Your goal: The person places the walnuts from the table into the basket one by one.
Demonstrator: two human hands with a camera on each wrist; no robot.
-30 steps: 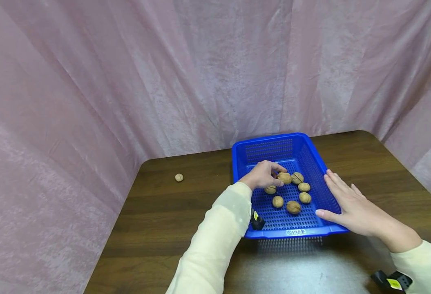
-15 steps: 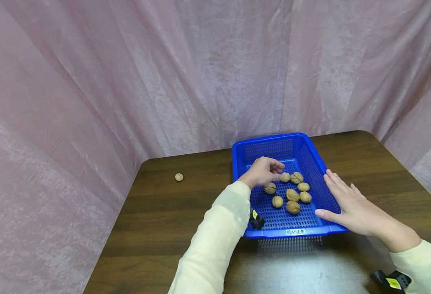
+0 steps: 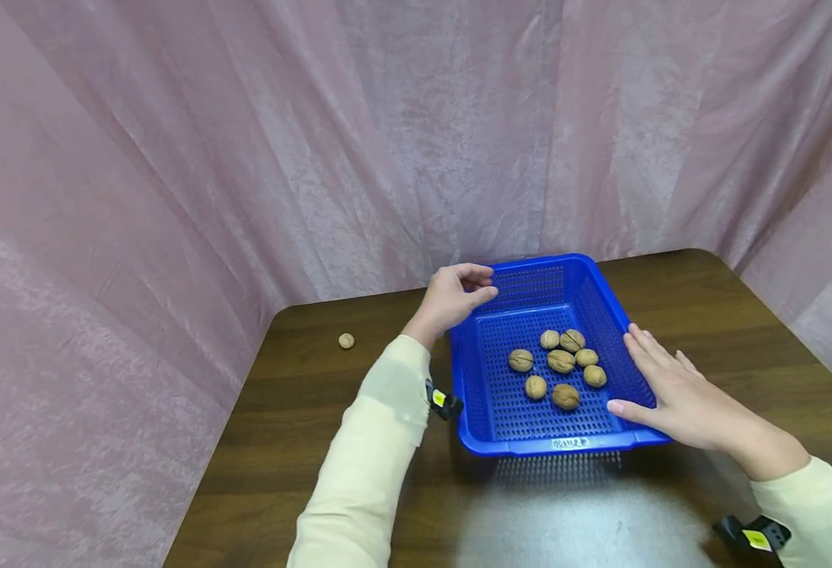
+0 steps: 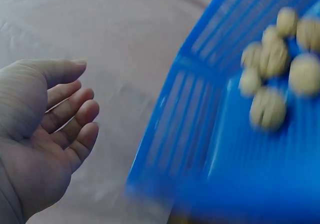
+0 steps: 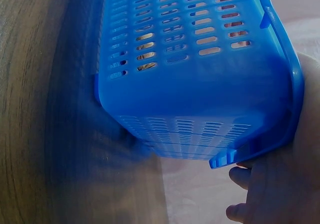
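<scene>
A blue perforated basket [image 3: 472, 414] stands on the dark wooden table and holds several walnuts [image 3: 561, 360] on its floor. My left hand [image 3: 456, 293] hovers over the basket's far left corner, fingers loosely curled and holding nothing; the left wrist view shows the same empty hand [image 4: 47, 129] beside the basket's wall [image 4: 175, 139]. My right hand [image 3: 664, 390] lies flat against the basket's right rim with straight fingers, and the right wrist view shows its fingers [image 5: 270, 184] under the blue rim [image 5: 260, 151]. One walnut [image 3: 346, 341] lies alone on the table at the far left.
Pink cloth hangs behind and to both sides of the table [image 3: 302, 418]. The table's right corner [image 3: 707, 256] sits close to the cloth. A small black device with a yellow label [image 3: 752, 538] shows at my right cuff, and another [image 3: 442, 401] at my left cuff.
My left hand has let go of a walnut among the others and drawn up and back to the basket's far left corner. The walnuts have shifted slightly. My right hand has stayed put.
</scene>
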